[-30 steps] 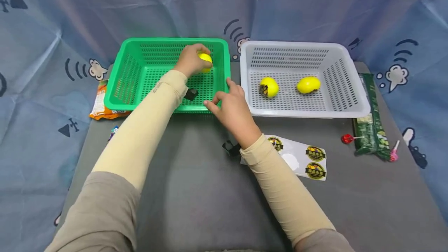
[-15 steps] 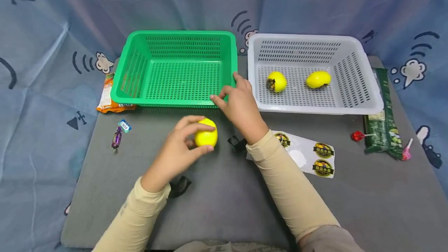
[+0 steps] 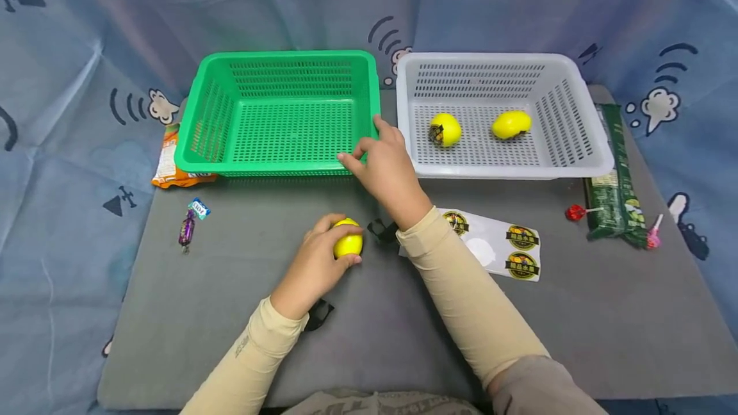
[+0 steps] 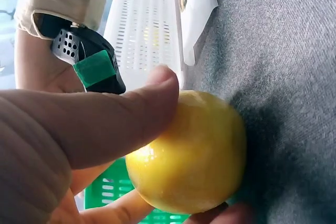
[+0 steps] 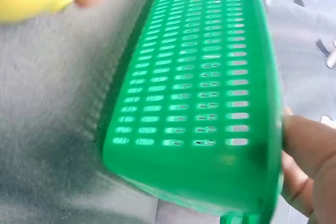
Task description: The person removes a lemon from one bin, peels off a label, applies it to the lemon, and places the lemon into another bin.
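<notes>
Green basket (image 3: 277,169): here's our landmark, and a lemon has just come out of it!
Held lemon (image 3: 348,248): inside the green basket a second ago, out by the half-second mark, and now down in front of that basket's near right corner. Close to the surface (image 3: 173,319), but whether it touches, I cannot tell.
Left hand (image 3: 314,264): thumb and fingers clamped on the held lemon, in front of the green basket.
Right hand (image 3: 386,175): no change here, stationed at the green basket's near right corner, fingers relaxed and apart, resting against the rim.
White basket (image 3: 507,171): just right of the green basket; inside, the left lemon (image 3: 445,130) wears a dark label and the right lemon (image 3: 510,124) shows a dark edge underneath.
Sticker sheet (image 3: 496,245): in front of the green basket and off to its right, partly covered by the right sleeve (image 3: 473,300).
Skin of the held lemon: no label on the side in view; the rest is hidden.
What it means: I'd call the lifting-out done, this lemon being clear of the green basket, and the labelling not yet done, as far as shows.
</notes>
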### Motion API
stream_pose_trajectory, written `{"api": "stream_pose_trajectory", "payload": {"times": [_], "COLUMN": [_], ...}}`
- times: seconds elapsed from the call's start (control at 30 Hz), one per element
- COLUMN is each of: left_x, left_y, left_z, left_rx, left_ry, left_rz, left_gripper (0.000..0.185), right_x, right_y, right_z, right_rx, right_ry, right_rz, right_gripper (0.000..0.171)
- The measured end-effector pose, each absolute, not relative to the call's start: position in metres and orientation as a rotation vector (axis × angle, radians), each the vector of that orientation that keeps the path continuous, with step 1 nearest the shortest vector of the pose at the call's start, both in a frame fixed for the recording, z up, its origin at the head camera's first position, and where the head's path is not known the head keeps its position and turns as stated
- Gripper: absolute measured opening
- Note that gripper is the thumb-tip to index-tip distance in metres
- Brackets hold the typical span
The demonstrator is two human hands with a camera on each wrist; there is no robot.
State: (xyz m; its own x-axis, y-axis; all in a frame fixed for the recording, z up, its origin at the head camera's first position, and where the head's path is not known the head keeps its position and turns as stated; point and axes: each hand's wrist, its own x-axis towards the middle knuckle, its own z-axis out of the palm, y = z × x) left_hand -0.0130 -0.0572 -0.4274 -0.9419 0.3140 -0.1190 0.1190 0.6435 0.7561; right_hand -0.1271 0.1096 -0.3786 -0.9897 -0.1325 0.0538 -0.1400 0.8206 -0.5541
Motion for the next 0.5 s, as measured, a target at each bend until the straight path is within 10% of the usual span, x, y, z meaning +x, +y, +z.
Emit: {"api": "stream_pose_trajectory", "payload": {"times": [0.5], "left_x": [-0.013], "left_y": [0.033], "left_z": [-0.418], "left_rx": [0.988], "left_ry": [2.86], "left_rz": [0.888], "left_gripper": [0.049], "right_x": [-0.003], "right_y": [0.235], "right_z": [-0.366], "right_rx": [-0.25], "right_ry": [-2.764], "right_rz": [1.304], "right_gripper": [0.036]}}
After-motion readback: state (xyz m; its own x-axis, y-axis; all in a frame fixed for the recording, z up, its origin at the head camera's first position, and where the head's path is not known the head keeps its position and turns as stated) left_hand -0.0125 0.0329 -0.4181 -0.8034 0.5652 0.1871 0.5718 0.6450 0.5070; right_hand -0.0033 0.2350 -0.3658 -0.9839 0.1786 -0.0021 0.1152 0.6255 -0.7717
